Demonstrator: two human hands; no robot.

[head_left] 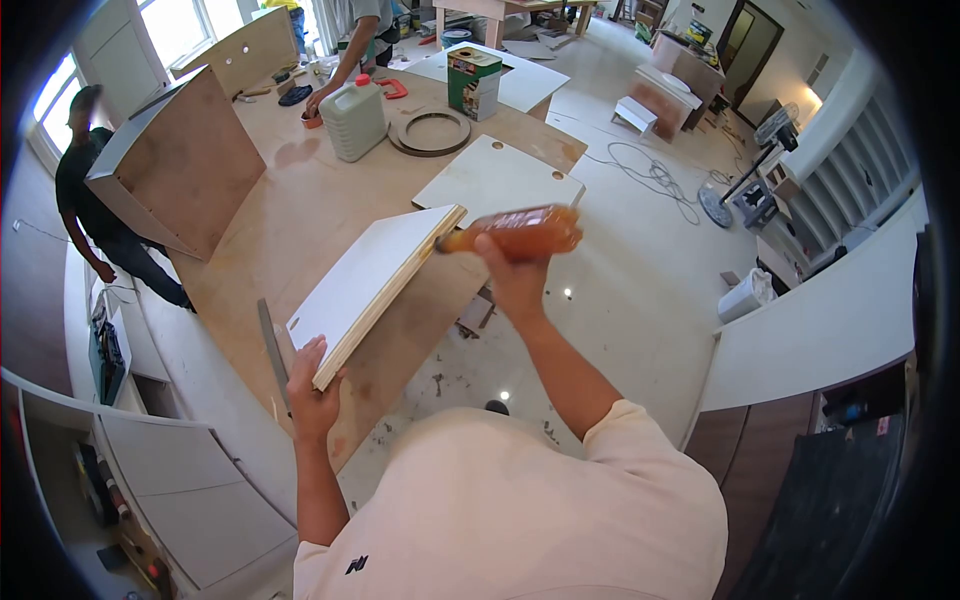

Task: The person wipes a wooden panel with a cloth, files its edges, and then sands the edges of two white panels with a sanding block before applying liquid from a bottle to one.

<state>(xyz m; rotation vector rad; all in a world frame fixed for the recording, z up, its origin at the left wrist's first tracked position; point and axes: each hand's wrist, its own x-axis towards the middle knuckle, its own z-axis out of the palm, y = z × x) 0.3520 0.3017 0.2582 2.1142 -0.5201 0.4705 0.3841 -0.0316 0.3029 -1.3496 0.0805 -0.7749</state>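
My right hand [510, 275] is wrapped round a bottle of orange-brown liquid [525, 232], tipped on its side. The bottle's dark nozzle touches or nearly touches the far end of the edge of a white board [365, 270]. That board is tilted up on the wooden table [300, 210], its pale yellowish edge facing me. At the board's near end, my left hand [313, 390] grips its corner, fingers on the white face. A long flat metal strip [272, 350] lies just left of that hand. Beyond the bottle, another white board [497, 178] with round holes lies flat.
On the table stand a wooden box [190, 170], a whitish jug [355, 120] and a green tin [474, 84], with edging rolls [430, 131] between. A person [100, 190] stands at left; another's arm [345, 60] reaches in at the far side. A fan [755, 165] stands right.
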